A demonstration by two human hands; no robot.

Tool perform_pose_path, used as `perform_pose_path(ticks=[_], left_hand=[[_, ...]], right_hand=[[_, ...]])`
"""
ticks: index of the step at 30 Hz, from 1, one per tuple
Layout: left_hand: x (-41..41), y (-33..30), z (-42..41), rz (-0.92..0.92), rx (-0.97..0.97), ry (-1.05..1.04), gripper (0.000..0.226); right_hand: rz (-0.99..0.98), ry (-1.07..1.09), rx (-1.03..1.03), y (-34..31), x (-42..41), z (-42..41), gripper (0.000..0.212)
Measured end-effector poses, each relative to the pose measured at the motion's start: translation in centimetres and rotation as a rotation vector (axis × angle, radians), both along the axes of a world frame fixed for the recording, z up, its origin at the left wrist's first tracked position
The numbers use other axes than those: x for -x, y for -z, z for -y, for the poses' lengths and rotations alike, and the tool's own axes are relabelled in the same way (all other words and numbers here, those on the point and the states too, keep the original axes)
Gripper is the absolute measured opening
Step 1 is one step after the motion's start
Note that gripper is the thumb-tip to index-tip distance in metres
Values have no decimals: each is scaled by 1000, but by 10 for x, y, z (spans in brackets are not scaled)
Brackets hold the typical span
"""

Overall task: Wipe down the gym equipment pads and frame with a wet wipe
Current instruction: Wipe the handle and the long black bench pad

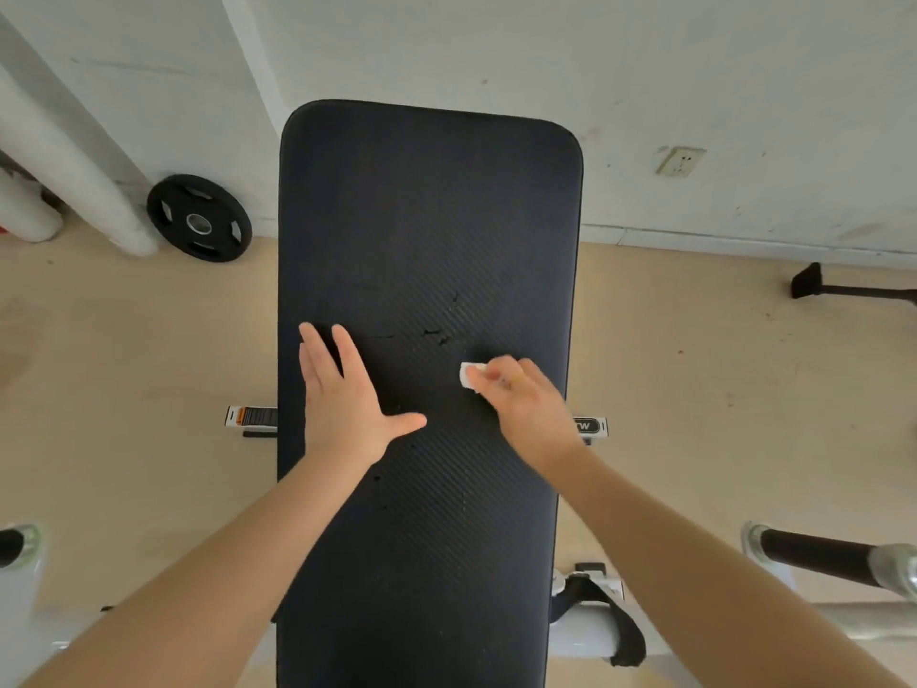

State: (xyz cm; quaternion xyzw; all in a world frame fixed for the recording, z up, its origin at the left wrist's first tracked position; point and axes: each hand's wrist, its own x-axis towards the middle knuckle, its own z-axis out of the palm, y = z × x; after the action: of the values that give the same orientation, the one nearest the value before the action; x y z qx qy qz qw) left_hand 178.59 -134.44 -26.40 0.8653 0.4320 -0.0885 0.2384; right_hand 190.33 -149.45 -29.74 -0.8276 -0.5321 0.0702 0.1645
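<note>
A long black bench pad [426, 216] fills the middle of the view, with small tears in its surface near the centre. My left hand [342, 399] lies flat on the pad's left side, fingers straight and thumb spread. My right hand [526, 404] is blurred and presses a small folded white wet wipe [467, 375] onto the pad right of centre, its fingers curled over the wipe. The bench's white frame [590, 633] shows under the pad at lower right, and a crossbar end [250, 418] sticks out on the left.
A black weight plate [199, 218] leans against the white wall at the left beside a white pipe [74, 166]. A barbell end [838, 558] juts in at the lower right. A black-footed bar [833, 285] lies on the tan floor at right. A wall socket [681, 161] sits low.
</note>
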Motion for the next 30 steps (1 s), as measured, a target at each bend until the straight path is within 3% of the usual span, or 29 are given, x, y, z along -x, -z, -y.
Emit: perform_pose_path(ticks=[3, 5, 7, 12, 14, 16, 20, 24, 28, 30], left_hand=[[6, 12, 0, -20, -92, -34, 127], [7, 19, -3, 27, -86, -52, 127], [10, 21, -4, 72, -76, -60, 126], [9, 18, -2, 33, -110, -37, 123], [6, 17, 0, 4, -105, -53, 123], [3, 17, 1, -15, -100, -69, 123], [0, 21, 1, -42, -117, -89, 126], [0, 23, 1, -52, -123, -97, 126], [-2, 21, 2, -53, -128, -113, 127], [-2, 19, 2, -63, -122, -116, 126]], right_hand=[[23, 116, -93, -23, -45, -35, 24], [145, 230, -153, -36, -64, -57, 24], [98, 283, -189, -37, -66, -68, 19], [22, 29, -108, -3, 3, -32, 21], [7, -164, 42, 9, 25, -12, 46], [-39, -195, 95, 5, 21, -10, 50], [-35, 60, -145, -22, -24, -58, 29], [20, 247, -215, -39, -62, -94, 37], [-27, 41, -75, -19, -16, -62, 31], [-1, -163, 19, -1, 22, -29, 53]])
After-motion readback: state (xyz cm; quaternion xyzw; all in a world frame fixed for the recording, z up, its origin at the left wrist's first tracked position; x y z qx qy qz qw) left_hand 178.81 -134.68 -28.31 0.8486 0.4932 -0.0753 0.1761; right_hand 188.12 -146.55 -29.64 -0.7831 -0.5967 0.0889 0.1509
